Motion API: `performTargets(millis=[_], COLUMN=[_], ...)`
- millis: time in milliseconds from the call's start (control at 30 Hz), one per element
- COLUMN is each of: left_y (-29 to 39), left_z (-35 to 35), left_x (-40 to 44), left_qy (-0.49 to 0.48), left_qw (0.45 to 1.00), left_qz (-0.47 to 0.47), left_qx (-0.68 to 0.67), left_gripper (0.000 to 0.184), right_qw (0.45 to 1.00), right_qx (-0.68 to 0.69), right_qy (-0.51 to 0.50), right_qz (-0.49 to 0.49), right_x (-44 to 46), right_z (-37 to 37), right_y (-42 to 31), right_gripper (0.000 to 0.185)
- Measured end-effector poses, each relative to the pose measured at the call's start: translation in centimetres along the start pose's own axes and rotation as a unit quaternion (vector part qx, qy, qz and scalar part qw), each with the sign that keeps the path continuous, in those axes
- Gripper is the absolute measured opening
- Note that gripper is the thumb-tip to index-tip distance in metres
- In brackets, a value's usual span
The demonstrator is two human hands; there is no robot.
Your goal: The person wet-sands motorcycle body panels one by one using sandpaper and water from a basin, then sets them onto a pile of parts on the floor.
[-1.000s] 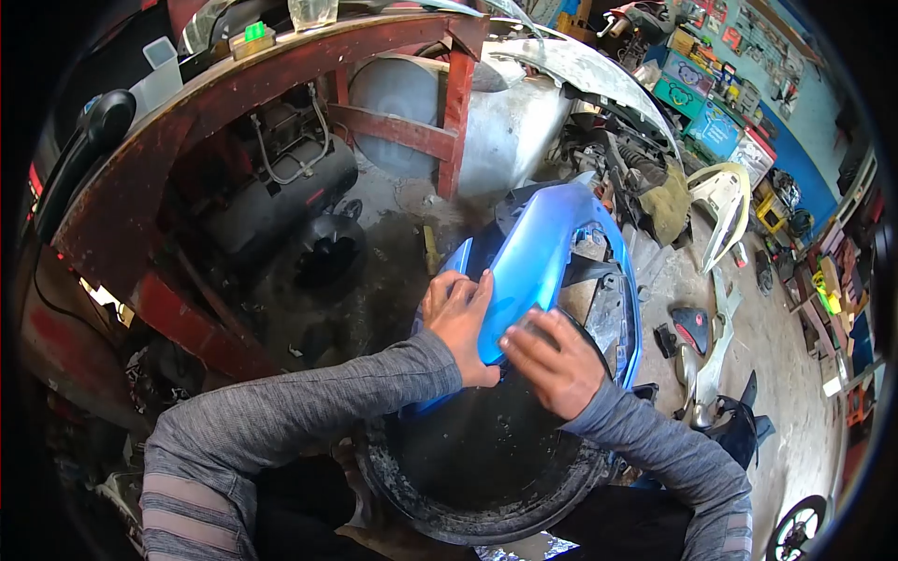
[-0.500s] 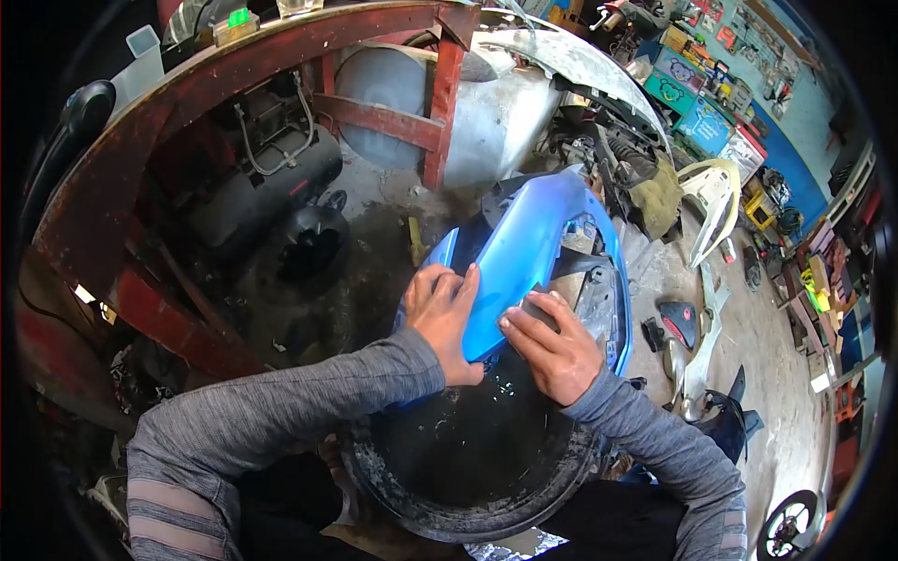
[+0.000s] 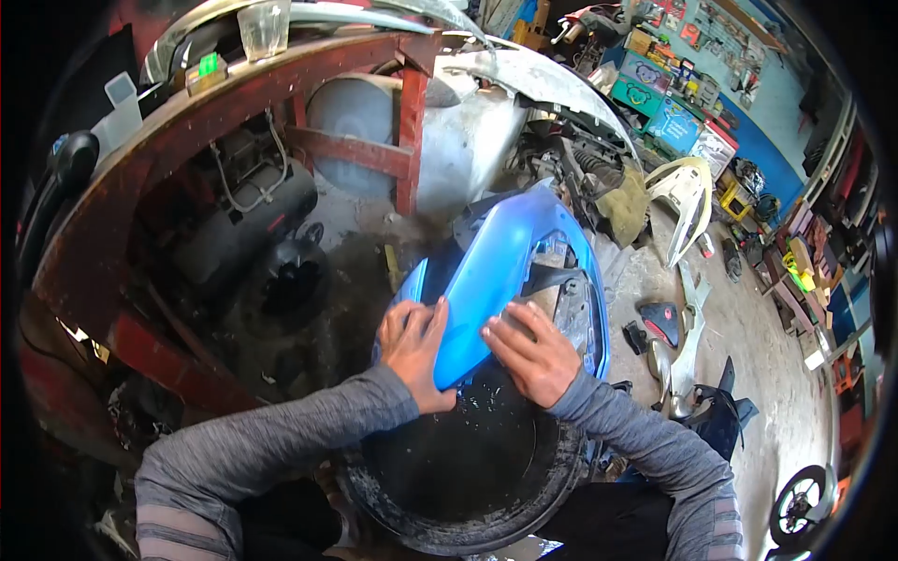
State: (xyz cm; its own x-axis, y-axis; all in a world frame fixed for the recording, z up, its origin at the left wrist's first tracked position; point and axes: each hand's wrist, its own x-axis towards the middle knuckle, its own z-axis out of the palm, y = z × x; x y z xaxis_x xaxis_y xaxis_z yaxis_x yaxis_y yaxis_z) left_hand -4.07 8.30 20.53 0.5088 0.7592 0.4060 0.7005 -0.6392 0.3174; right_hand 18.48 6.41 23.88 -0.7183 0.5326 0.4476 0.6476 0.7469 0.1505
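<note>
A glossy blue motorcycle fairing panel (image 3: 488,271) stands tilted over a black round tub (image 3: 374,500) of dark liquid. My left hand (image 3: 413,355) is closed round the panel's lower left edge, thumb low and fingers along its side. On the opposite edge lies my right hand (image 3: 535,353), its fingers bent and pressed together against the blue surface. Whatever is under those fingertips, if anything, is hidden. Behind the panel's right side, a thin blue edge curves round grey and black inner parts.
A red metal bench frame (image 3: 351,154) stands at the left over a black tank (image 3: 248,215). Pale fairing pieces (image 3: 687,201) and other body parts lie on the concrete floor at right. A spoked wheel (image 3: 800,505) is at lower right.
The whole scene, with both hands and the panel, sits slightly further left and lower in view. My right fingers have shifted a little on the panel; my left hand keeps its hold.
</note>
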Motion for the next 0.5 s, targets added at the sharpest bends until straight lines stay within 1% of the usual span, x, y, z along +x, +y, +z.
performTargets(millis=[67,133,200,267,300,333,400,433,500], left_y=[-0.3,0.0,0.0,-0.5,-0.5,-0.3,0.1,0.2,-0.1], left_z=[0.4,0.4,0.0,0.1,0.5,0.5,0.2,-0.1,-0.2], left_x=[-0.6,-0.7,-0.6,-0.8,-1.1,-1.0,-0.9,-0.8,-0.8], left_qy=[-0.014,-0.029,-0.026,-0.013,-0.010,-0.011,-0.013,-0.015,-0.002], left_qw=[1.000,0.999,0.999,1.000,1.000,1.000,1.000,1.000,1.000], left_qz=[-0.008,-0.015,-0.024,-0.008,0.003,0.003,-0.009,-0.004,0.009], left_qx=[0.006,0.001,0.002,0.005,0.002,-0.001,-0.009,0.007,0.004], left_gripper=[0.113,0.113,0.113,0.113,0.113,0.113,0.113,0.113,0.113], right_qw=[1.000,0.993,0.991,0.999,0.997,0.997,0.988,0.992,0.989], right_qx=[-0.015,-0.076,-0.102,-0.043,-0.072,-0.072,-0.109,-0.098,-0.111], right_qy=[-0.011,0.015,0.006,0.012,0.028,0.024,0.048,0.061,0.073], right_qz=[-0.007,0.089,0.081,0.016,0.031,0.032,0.097,0.053,0.059], right_x=[0.4,1.3,0.5,0.0,0.3,1.0,1.8,0.9,1.5], right_z=[0.1,0.1,0.3,0.1,0.6,0.3,0.0,0.6,0.7], right_y=[2.2,4.6,3.5,2.6,4.3,5.1,5.7,5.4,5.9], right_gripper=[0.048,0.048,0.049,0.049,0.048,0.048,0.046,0.046,0.047])
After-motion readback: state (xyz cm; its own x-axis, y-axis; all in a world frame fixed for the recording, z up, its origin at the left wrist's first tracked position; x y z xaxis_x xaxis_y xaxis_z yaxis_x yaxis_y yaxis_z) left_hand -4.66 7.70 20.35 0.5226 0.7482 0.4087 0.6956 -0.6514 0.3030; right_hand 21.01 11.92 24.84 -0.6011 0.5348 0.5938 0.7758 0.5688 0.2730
